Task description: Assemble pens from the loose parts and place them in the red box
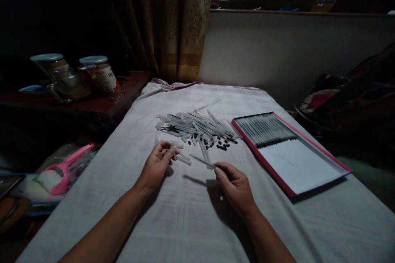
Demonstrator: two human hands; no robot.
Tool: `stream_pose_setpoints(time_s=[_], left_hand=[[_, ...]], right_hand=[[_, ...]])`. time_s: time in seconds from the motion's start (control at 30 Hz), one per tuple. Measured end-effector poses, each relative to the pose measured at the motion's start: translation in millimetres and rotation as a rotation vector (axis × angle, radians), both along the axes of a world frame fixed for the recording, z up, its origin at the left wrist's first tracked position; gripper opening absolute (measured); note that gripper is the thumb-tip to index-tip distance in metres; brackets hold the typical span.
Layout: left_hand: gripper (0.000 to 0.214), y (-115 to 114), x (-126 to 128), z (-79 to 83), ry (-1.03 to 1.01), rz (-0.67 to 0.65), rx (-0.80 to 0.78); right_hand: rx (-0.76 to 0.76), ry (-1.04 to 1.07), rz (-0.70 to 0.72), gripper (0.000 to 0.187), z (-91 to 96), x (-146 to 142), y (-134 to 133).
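Observation:
A heap of clear pen barrels, refills and small black caps (197, 129) lies on a white cloth (191, 213). My left hand (157, 164) rests at the near edge of the heap, fingers curled round a clear pen barrel (180, 157). My right hand (234, 185) is just to the right of it and pinches a thin pen refill (202, 161) that points up and left toward the heap. To the right sits a red-rimmed shallow box (308, 141) with a row of finished pens (265, 130) lined up at its far end.
Two lidded glass jars (77, 76) stand on a dark wooden side table at the left. Lower left, a pink-handled tool (66, 170) lies on a plastic bag. A curtain (182, 24) hangs behind, and a dark bundle (348, 90) sits at the right.

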State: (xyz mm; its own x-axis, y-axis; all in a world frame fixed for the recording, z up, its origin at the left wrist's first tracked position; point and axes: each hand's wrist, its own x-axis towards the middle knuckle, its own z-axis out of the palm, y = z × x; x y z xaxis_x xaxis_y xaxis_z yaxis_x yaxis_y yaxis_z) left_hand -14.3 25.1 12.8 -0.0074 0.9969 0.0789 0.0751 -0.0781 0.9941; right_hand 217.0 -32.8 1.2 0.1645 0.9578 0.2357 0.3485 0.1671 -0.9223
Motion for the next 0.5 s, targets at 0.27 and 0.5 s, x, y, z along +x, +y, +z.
stream_pose_setpoints(time_s=[0.27,0.5], left_hand=[[0.013,-16.3,21.5,-5.9,-0.630,0.064,-0.483],[0.031,-21.6,22.3,-8.9,-0.566,0.010,-0.449]], right_hand=[[0.007,-0.009,0.054,0.022,0.0,-5.9,-3.9],[-0.011,-0.053,0.057,0.022,-4.8,-8.7,-2.8]])
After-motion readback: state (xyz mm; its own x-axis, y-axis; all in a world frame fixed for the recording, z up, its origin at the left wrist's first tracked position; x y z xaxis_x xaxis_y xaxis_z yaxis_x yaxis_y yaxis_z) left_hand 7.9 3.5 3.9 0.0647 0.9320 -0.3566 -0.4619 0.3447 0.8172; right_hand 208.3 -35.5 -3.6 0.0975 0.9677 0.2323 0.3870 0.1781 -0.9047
